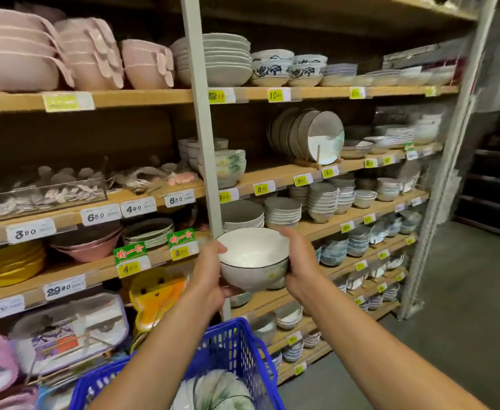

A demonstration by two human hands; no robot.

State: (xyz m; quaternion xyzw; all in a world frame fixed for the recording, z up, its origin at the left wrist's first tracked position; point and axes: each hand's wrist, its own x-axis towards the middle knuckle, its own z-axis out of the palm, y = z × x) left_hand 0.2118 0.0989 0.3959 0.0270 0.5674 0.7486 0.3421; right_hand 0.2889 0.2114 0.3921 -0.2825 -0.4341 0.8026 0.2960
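Note:
I hold a white ceramic bowl [253, 257] with a thin dark rim and a faint green pattern on its side, in front of the shop shelves. My left hand [209, 273] grips its left side, thumb over the rim and fingers under the base. My right hand [297, 261] grips its right side, thumb on the rim. The bowl looks hollow and bare inside. Below my arms a blue plastic basket [231, 344] carries several similar white and green bowls [219, 392].
Wooden shelves [272, 176] with yellow and white price tags hold stacked bowls and plates. A grey upright post [203, 119] stands just behind the bowl. Pink dishes fill the top left, boxed sets the lower left. Grey floor [464, 306] opens to the right.

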